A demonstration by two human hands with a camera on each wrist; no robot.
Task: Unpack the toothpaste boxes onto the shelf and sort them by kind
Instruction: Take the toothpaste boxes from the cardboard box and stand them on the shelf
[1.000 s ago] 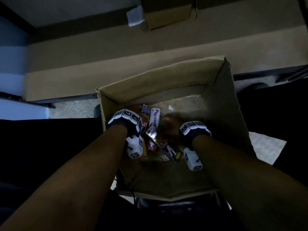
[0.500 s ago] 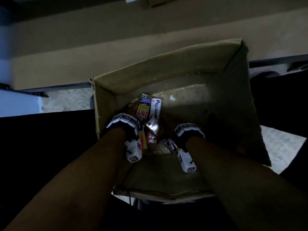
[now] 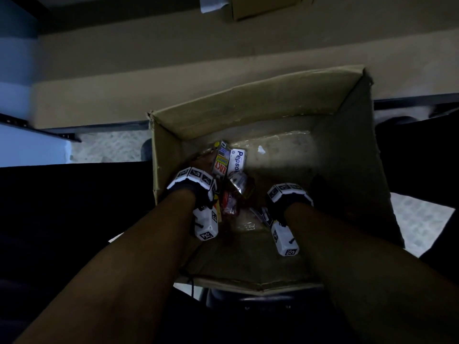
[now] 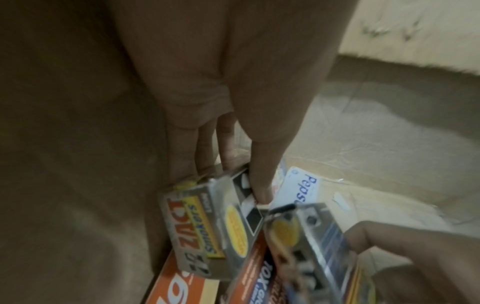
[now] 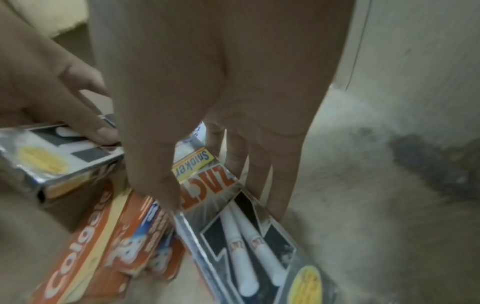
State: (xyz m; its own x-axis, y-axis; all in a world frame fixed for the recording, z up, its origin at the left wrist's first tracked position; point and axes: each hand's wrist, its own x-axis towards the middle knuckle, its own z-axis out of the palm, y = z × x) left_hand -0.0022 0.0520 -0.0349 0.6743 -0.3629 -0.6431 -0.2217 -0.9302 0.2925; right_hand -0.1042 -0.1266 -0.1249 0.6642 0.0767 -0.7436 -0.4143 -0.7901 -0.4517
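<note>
Both hands reach into an open cardboard carton (image 3: 248,105). My left hand (image 4: 233,181) grips a silver Zact Smokers box (image 4: 207,226), thumb on one side, fingers on the other; in the head view this box (image 3: 219,162) stands against the carton's left wall. My right hand (image 5: 221,205) holds a second Zact box (image 5: 246,236) between thumb and fingers. A white Pepsodent box (image 3: 237,161) lies just right of the left hand's box. Orange Colgate boxes (image 5: 98,246) lie underneath on the carton floor. The head view hides both hands' fingers behind the wrist units.
The carton's right half has bare, taped floor (image 3: 298,155). A beige shelf surface (image 3: 173,78) runs behind the carton, with a small brown box (image 3: 263,6) at its far edge. Dark areas flank the carton.
The left hand has raised its Zact box upright beside the Pepsodent box. The right hand has drawn back towards me along the other Zact box.
</note>
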